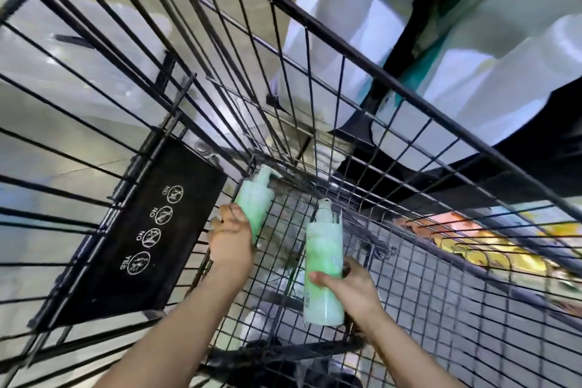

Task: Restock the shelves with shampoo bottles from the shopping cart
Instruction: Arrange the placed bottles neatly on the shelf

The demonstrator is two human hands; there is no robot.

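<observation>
Inside wire shopping cart (393, 142): left hand (231, 239) curled round one green shampoo bottle (255, 201); right hand (349, 290) gripped second green bottle (324, 268), cap pointing away.

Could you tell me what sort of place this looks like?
Probably a shop aisle: a wire shopping cart with a child-seat safety flap, and each hand holding a green pump bottle, with white containers beside it.

Two bottles (255, 203) (324, 274) side by side inside cart (409, 277).

2 shampoo bottles (322, 274) pale green | cart (346, 50) black wire | child-seat flap (148, 230) black, white pictograms
</observation>
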